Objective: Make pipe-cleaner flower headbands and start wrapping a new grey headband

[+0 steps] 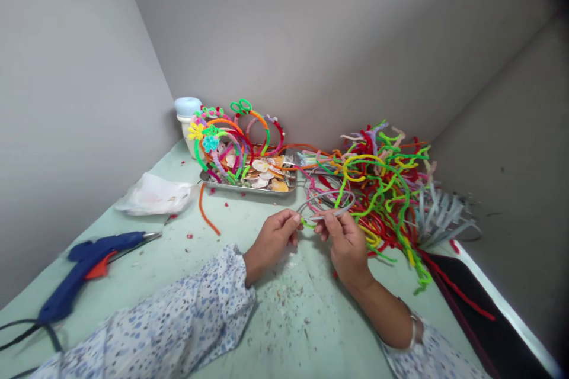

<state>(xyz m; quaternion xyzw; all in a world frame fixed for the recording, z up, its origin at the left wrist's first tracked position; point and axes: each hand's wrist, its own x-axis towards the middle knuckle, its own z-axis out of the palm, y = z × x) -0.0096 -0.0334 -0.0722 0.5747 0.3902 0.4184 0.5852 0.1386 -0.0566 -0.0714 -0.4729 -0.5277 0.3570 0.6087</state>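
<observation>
Between my two hands is a thin grey headband (347, 206), its curve pointing away from me above the table. My left hand (274, 241) pinches one end, where a short piece of bright green pipe cleaner (307, 224) shows at the fingertips. With thumb and fingers closed, my right hand (349, 247) grips the band's other side. How the green piece sits on the band is partly hidden by the fingers. Just beyond the hands, a tangled heap of coloured pipe cleaners (377, 189) lies to the right.
Decorated headbands (267, 130) stand in a metal tray (249, 189) of shells at the back. A blue glue gun (84, 272) lies left, near a white plastic bag (155, 194). Behind the tray's left end is a lidded container (187, 109). Grey strips (444, 216) lie right, above a black mat (493, 320).
</observation>
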